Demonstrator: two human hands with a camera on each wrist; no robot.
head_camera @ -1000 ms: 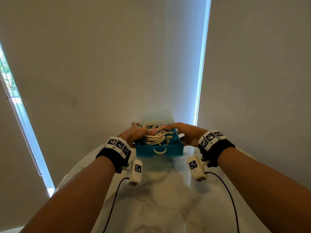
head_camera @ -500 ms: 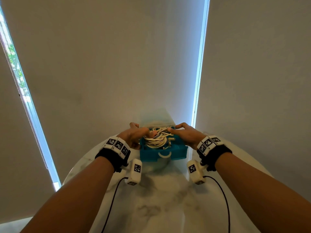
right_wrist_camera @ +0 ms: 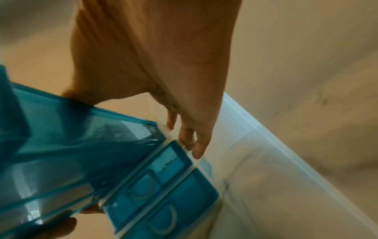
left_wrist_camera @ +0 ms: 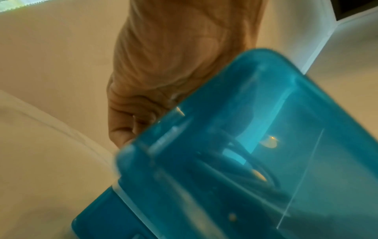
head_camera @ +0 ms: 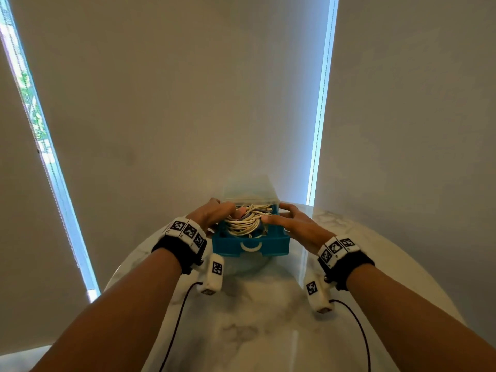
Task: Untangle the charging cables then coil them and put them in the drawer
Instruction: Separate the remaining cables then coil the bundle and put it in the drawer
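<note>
We see the coiled cables (head_camera: 247,222) piled in the pulled-out blue drawer (head_camera: 251,244) on the marble tabletop (head_camera: 268,331), a clear cabinet (head_camera: 249,190) just behind. Our left hand (head_camera: 212,214) curls its fingers onto the cables; our right hand (head_camera: 292,224) lies with fingers straight across the drawer's right wall, its grip holding nothing.

We see a teal drawer (head_camera: 249,244) with a white curved handle (head_camera: 251,247), holding cream-white cables (head_camera: 245,221). The table (head_camera: 268,331) is white marble with grey veining. Our wristbands (head_camera: 185,247) are black, carrying white blocks (head_camera: 188,230) printed with black square-patterned codes. The blinds (head_camera: 174,89) are plain beige.
</note>
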